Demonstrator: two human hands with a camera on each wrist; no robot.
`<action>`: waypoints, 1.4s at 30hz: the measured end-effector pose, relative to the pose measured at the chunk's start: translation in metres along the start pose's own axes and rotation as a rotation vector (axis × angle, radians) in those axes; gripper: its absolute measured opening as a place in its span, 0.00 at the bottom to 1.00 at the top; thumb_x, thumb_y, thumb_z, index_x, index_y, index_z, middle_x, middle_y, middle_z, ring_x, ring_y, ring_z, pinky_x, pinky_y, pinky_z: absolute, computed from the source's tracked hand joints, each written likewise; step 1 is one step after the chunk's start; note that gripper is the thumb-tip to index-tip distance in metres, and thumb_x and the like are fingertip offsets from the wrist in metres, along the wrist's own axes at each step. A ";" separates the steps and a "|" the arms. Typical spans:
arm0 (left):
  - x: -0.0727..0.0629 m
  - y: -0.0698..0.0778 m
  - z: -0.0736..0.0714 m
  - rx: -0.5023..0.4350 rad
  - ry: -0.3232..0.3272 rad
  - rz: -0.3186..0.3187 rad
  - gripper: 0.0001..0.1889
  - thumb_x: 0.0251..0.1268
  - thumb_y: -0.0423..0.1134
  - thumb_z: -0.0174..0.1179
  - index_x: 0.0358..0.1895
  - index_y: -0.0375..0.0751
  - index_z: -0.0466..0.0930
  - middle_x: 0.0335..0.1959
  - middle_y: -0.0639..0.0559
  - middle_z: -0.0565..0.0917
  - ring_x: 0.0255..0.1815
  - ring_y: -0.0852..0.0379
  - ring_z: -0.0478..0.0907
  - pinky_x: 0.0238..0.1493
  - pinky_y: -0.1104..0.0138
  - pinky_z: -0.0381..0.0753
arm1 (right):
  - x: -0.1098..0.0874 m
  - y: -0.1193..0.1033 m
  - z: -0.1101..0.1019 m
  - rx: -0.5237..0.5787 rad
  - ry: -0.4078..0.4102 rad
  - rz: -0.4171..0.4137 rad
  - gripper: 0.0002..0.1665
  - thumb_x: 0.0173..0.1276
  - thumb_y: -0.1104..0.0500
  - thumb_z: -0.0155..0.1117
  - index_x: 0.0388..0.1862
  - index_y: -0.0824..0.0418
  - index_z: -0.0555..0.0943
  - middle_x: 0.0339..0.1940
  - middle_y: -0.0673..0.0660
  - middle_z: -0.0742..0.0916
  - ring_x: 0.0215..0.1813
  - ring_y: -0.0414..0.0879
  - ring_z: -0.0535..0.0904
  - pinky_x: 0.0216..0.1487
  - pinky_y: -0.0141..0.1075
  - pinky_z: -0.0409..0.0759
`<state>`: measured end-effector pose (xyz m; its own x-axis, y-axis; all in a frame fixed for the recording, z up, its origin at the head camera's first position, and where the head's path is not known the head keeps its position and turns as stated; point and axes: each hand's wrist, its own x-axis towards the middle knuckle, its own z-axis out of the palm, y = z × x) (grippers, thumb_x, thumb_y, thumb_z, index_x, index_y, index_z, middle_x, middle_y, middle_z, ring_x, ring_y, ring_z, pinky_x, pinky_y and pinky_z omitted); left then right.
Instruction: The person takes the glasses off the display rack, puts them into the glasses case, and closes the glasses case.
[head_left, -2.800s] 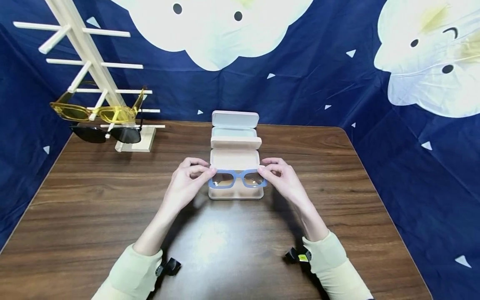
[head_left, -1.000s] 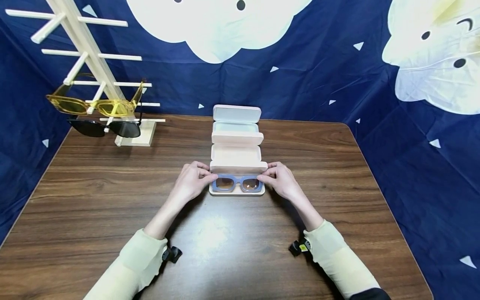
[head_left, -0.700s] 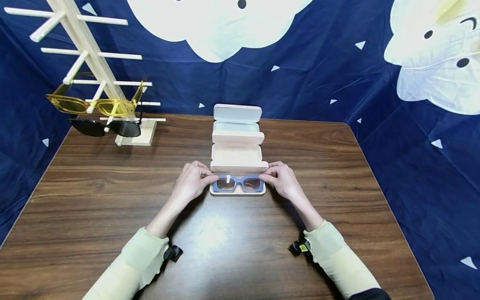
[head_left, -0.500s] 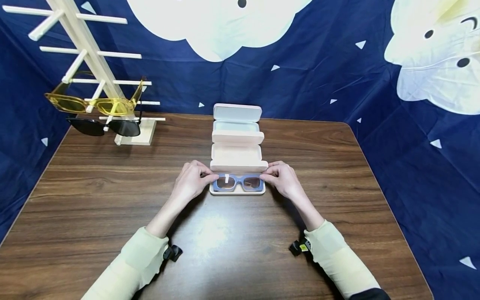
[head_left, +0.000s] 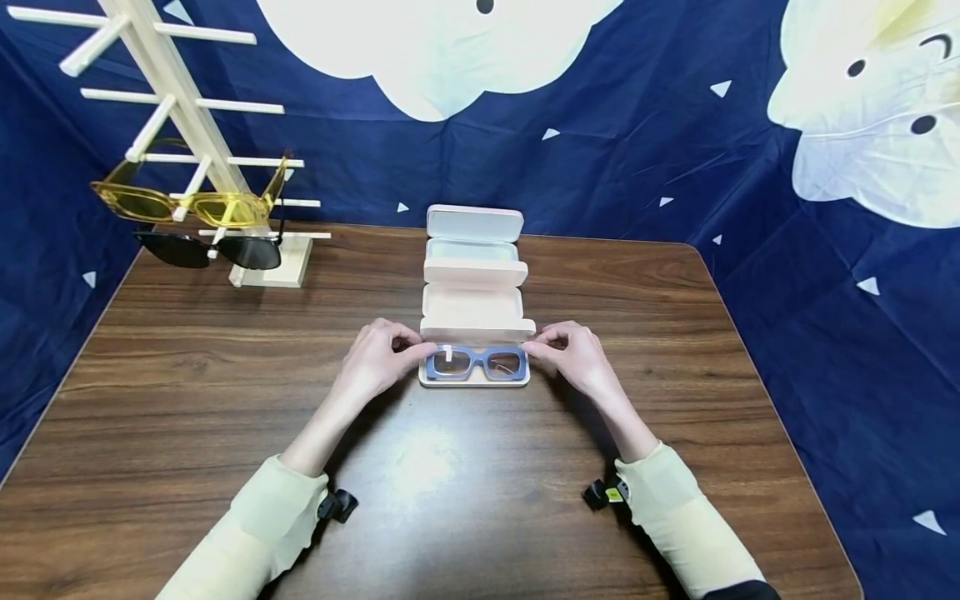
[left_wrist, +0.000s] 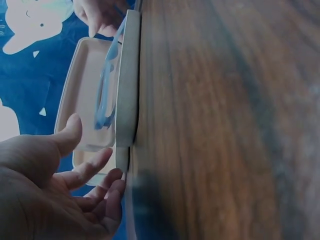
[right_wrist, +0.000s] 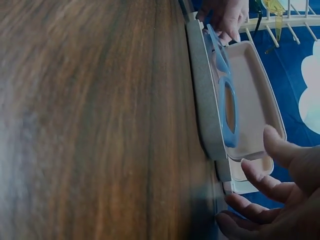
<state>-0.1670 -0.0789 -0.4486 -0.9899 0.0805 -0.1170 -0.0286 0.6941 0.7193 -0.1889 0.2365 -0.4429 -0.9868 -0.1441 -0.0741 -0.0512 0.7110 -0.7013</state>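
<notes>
Blue-framed sunglasses (head_left: 477, 359) with brownish lenses lie in the open base of a pale pink glasses case (head_left: 474, 383). In both wrist views the frame leans up over the base's wall. My left hand (head_left: 377, 357) is beside the left end, and its thumb tip overlaps the frame's corner in the head view. The left wrist view shows that hand (left_wrist: 55, 185) with thumb and fingers apart and nothing between them. At the right end my right hand (head_left: 576, 354) is just off the frame. Its fingers are likewise spread in the right wrist view.
Behind the front case, more open pale cases (head_left: 474, 300) stand in a row toward the back edge of the wooden table (head_left: 637, 350). A wooden display stand (head_left: 168, 83) at back left carries yellow sunglasses (head_left: 225, 210) and black sunglasses (head_left: 251, 252).
Earlier, both hands pinched the sunglasses by their ends above the case. The sunglasses have come down into the base, and both hands have let go and shifted slightly outward.
</notes>
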 end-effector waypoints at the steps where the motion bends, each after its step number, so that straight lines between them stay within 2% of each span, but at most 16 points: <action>1: 0.000 0.000 -0.002 -0.006 -0.008 -0.004 0.22 0.67 0.60 0.65 0.48 0.45 0.89 0.56 0.42 0.83 0.63 0.43 0.73 0.64 0.46 0.71 | 0.000 0.000 -0.001 0.012 -0.005 0.012 0.17 0.64 0.44 0.76 0.38 0.57 0.91 0.55 0.58 0.89 0.62 0.52 0.82 0.63 0.47 0.78; 8: -0.001 -0.002 -0.009 -0.017 -0.047 -0.031 0.31 0.69 0.64 0.61 0.58 0.41 0.82 0.57 0.41 0.80 0.58 0.45 0.75 0.61 0.50 0.74 | -0.001 -0.003 -0.005 0.062 0.001 0.114 0.27 0.67 0.37 0.69 0.49 0.57 0.85 0.49 0.58 0.89 0.53 0.50 0.82 0.54 0.39 0.76; 13: 0.001 0.000 -0.012 -0.035 -0.047 -0.044 0.38 0.71 0.71 0.51 0.62 0.40 0.81 0.61 0.40 0.80 0.61 0.44 0.78 0.64 0.49 0.75 | 0.002 -0.005 -0.007 0.062 -0.008 0.103 0.33 0.73 0.33 0.59 0.56 0.59 0.84 0.57 0.60 0.88 0.61 0.53 0.81 0.64 0.47 0.76; 17: 0.001 0.001 -0.015 -0.029 -0.045 -0.050 0.43 0.72 0.75 0.42 0.63 0.39 0.81 0.66 0.38 0.79 0.68 0.41 0.75 0.70 0.45 0.71 | 0.003 -0.008 -0.009 0.046 -0.025 0.100 0.38 0.74 0.29 0.53 0.59 0.59 0.84 0.61 0.60 0.87 0.67 0.54 0.80 0.69 0.51 0.74; 19: 0.002 0.002 -0.016 -0.022 -0.065 -0.047 0.44 0.72 0.76 0.39 0.65 0.39 0.81 0.67 0.37 0.78 0.71 0.39 0.73 0.72 0.43 0.69 | 0.003 -0.010 -0.010 0.032 -0.040 0.108 0.39 0.74 0.28 0.51 0.59 0.58 0.84 0.59 0.60 0.88 0.65 0.54 0.81 0.67 0.50 0.75; 24: 0.006 0.003 -0.018 -0.004 -0.144 -0.034 0.46 0.73 0.76 0.34 0.68 0.40 0.79 0.69 0.37 0.79 0.75 0.38 0.70 0.75 0.42 0.66 | 0.005 -0.015 -0.010 0.008 -0.096 0.136 0.41 0.74 0.25 0.47 0.56 0.57 0.84 0.49 0.60 0.89 0.53 0.53 0.83 0.53 0.40 0.74; 28: 0.011 0.002 -0.019 -0.003 -0.201 -0.068 0.49 0.71 0.78 0.32 0.69 0.39 0.77 0.69 0.39 0.79 0.75 0.38 0.71 0.76 0.42 0.66 | 0.008 -0.017 -0.009 0.000 -0.135 0.142 0.43 0.73 0.24 0.46 0.57 0.57 0.84 0.48 0.60 0.90 0.53 0.52 0.85 0.51 0.37 0.75; 32: 0.017 0.002 -0.019 -0.005 -0.247 -0.088 0.50 0.70 0.79 0.33 0.67 0.38 0.79 0.69 0.38 0.79 0.75 0.37 0.71 0.75 0.42 0.66 | 0.011 -0.018 -0.009 -0.021 -0.163 0.148 0.45 0.73 0.22 0.45 0.58 0.59 0.84 0.49 0.60 0.90 0.54 0.52 0.85 0.56 0.42 0.78; 39: 0.023 0.006 -0.015 -0.003 -0.265 -0.115 0.52 0.68 0.81 0.36 0.70 0.37 0.75 0.70 0.39 0.78 0.74 0.38 0.71 0.74 0.43 0.69 | 0.013 -0.019 -0.005 -0.042 -0.214 0.146 0.47 0.74 0.23 0.42 0.62 0.60 0.82 0.49 0.62 0.91 0.55 0.53 0.85 0.61 0.46 0.78; 42: 0.025 0.006 -0.014 0.002 -0.272 -0.125 0.53 0.66 0.82 0.38 0.71 0.37 0.75 0.70 0.39 0.78 0.75 0.38 0.71 0.73 0.43 0.69 | 0.014 -0.019 -0.002 -0.015 -0.222 0.160 0.47 0.75 0.24 0.43 0.64 0.61 0.82 0.50 0.63 0.90 0.54 0.52 0.86 0.61 0.46 0.80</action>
<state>-0.1935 -0.0826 -0.4370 -0.9049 0.1830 -0.3842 -0.1476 0.7119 0.6866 -0.2019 0.2222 -0.4288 -0.9248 -0.1754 -0.3377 0.0985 0.7469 -0.6576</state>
